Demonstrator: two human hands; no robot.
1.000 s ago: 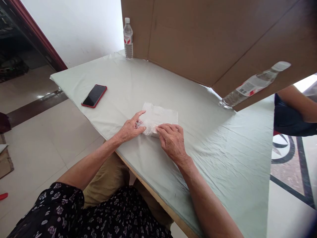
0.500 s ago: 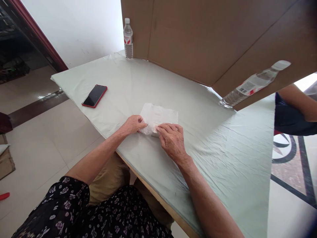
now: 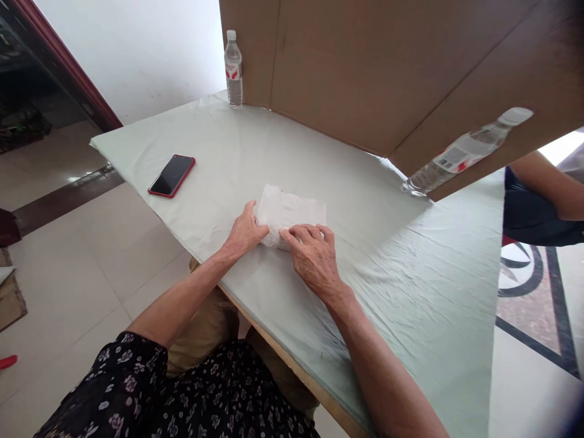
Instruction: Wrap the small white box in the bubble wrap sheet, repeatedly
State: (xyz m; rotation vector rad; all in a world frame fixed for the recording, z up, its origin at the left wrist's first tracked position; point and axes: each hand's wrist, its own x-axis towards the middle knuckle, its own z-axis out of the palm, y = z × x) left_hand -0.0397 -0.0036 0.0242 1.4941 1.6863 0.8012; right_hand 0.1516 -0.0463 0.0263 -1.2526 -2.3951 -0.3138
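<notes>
A whitish, translucent sheet that looks like bubble wrap [image 3: 294,208] lies on the cloth-covered table, crumpled at its near left corner. Part of a small pale box-like thing [image 3: 283,246] shows under its near edge; most of it is covered. At the wrap's left end is my left hand [image 3: 244,232], its thumb on the crumpled corner and its index finger raised; the other fingers are partly hidden. My right hand [image 3: 314,255] bends over the near right side, fingertips and thumb holding the wrap against the thing beneath.
A phone with a red case [image 3: 172,176] lies to the left. Brown cardboard [image 3: 337,73] stands along the back, with an upright water bottle [image 3: 233,73] at its left and a tilted bottle [image 3: 465,155] at its right. Another person's arm [image 3: 547,182] shows beyond the right edge.
My left hand has loosened its pinch, with the index finger now lifted and spread along the wrap's left end. The right fingers have shifted slightly left along the near edge.
</notes>
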